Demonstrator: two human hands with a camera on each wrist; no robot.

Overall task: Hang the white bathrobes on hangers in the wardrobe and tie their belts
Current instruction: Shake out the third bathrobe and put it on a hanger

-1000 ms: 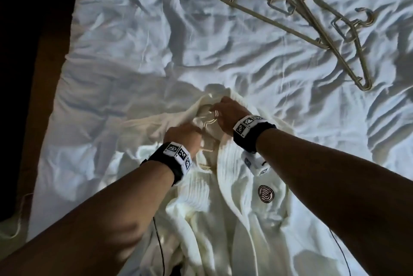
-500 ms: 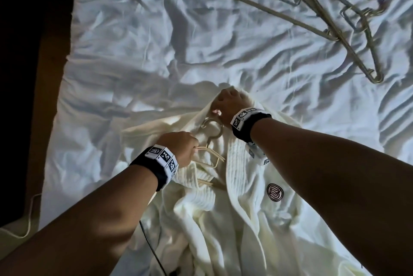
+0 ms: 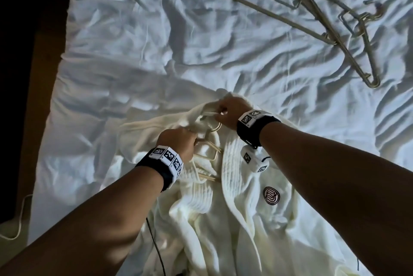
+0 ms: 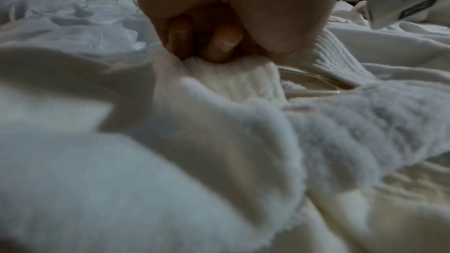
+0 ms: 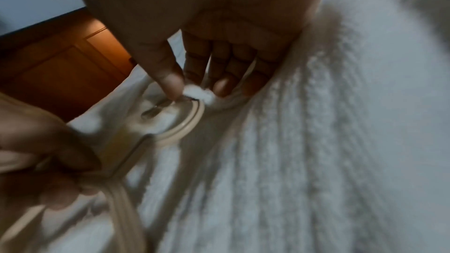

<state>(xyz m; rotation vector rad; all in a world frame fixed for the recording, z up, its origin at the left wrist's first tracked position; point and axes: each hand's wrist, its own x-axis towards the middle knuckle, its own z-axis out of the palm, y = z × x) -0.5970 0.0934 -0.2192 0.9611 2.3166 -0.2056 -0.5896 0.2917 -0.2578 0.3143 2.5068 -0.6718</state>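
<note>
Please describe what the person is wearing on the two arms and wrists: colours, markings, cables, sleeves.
Both forearms are bare; no sleeves show. Each wrist carries a dark band: the left wrist band and the right wrist band. Each band bears white blocks printed with black square code markers. A white marked box hangs under the right wrist. A thin dark cable runs below the left forearm.

No readable text; a wavy round emblem marks the bathrobe.

head view downward over bed, wrist views close, sharing bathrobe
</note>
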